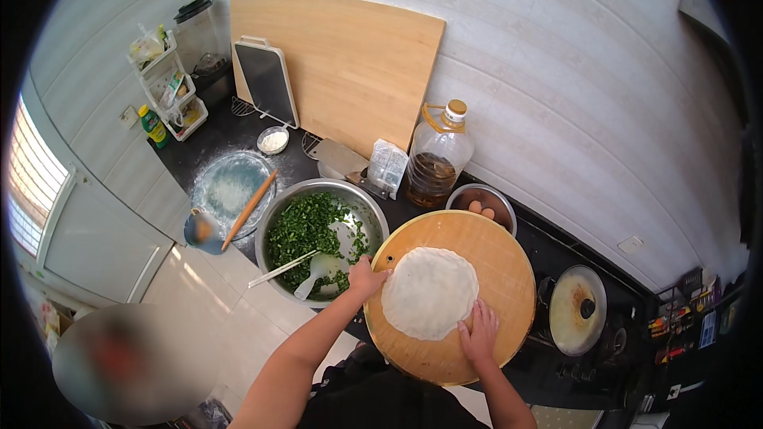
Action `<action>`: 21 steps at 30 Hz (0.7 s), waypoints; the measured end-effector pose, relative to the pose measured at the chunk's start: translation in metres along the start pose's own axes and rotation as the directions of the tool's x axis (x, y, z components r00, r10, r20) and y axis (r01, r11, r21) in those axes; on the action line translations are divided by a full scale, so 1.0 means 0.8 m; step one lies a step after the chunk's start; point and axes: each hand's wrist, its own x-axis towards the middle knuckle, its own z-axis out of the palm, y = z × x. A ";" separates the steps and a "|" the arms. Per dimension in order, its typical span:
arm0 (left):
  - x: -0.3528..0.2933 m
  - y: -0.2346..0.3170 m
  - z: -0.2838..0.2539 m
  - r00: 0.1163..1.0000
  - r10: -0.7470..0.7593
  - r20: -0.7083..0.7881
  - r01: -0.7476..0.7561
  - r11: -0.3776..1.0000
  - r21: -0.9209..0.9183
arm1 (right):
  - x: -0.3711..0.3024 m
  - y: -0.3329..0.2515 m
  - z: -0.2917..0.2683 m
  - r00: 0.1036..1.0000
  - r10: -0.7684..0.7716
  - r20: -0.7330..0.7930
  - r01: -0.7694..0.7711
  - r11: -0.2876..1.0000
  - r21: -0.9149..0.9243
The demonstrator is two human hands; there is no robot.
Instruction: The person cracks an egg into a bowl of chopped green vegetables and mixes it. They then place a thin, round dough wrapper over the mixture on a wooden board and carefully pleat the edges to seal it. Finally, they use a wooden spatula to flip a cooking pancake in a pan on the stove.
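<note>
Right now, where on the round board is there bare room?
On the board, bare wood lies between the dough and far rim, and right of the dough beyond the right hand. Crowded: the left rim, by the left hand and steel bowl.

A large wooden panel was leaned against the pale wall. A dark board was propped before it. A green bottle was set beside a white tiered rack
</note>
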 end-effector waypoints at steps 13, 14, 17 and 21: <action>0.000 0.005 0.003 0.999 0.032 -0.029 -0.032 0.999 0.002 | 0.001 0.001 0.001 1.000 -0.018 -0.013 0.019 1.000 0.014; 0.002 0.002 0.006 0.999 0.008 -0.032 -0.010 0.999 -0.039 | 0.001 0.001 0.001 1.000 -0.014 -0.005 0.014 1.000 0.007; 0.011 -0.004 0.015 0.998 -0.047 -0.036 0.042 0.990 -0.132 | 0.000 0.002 0.001 1.000 -0.001 0.011 0.001 1.000 -0.003; 0.008 0.013 0.008 0.998 -0.041 -0.037 0.039 0.998 -0.049 | -0.001 0.001 0.000 1.000 0.005 0.009 -0.005 1.000 0.007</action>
